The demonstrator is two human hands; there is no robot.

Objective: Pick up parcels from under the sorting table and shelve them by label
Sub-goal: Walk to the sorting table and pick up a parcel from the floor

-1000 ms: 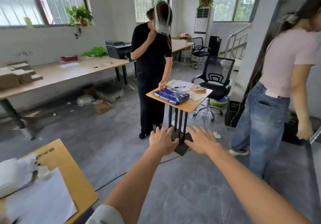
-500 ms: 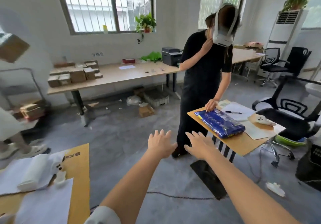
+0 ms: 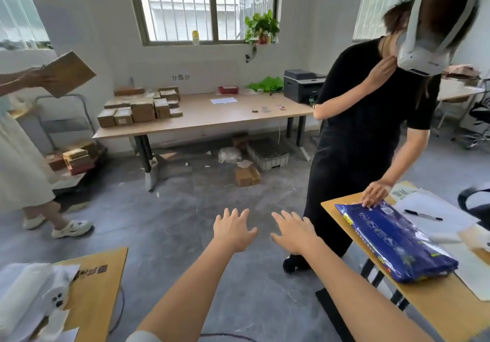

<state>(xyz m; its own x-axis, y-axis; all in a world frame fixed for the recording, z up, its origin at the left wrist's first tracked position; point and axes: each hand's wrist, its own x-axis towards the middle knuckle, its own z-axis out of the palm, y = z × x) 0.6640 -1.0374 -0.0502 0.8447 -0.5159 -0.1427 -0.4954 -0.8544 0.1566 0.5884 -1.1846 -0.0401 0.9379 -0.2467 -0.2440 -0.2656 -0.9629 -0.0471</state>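
Note:
My left hand (image 3: 233,229) and my right hand (image 3: 293,231) are stretched out in front of me over the grey floor, fingers spread, holding nothing. Far ahead stands the long wooden sorting table (image 3: 212,118) against the wall, with several brown cardboard parcels (image 3: 140,109) stacked on its left end. Under it on the floor lie a small cardboard box (image 3: 246,175), a grey crate (image 3: 267,154) and a crumpled plastic bag (image 3: 229,154). Both hands are well short of the table.
A person in black (image 3: 371,134) stands at right, one hand on a blue packet (image 3: 395,238) on a small wooden desk (image 3: 434,299). At left a person in a pale dress (image 3: 21,164) holds a flat parcel (image 3: 69,73) near a cart (image 3: 74,156) carrying boxes. A second desk (image 3: 98,286) sits near left.
My view has swung left, so the sorting table and its parcels now sit ahead and the person at left has appeared. My hands stay outstretched and empty.

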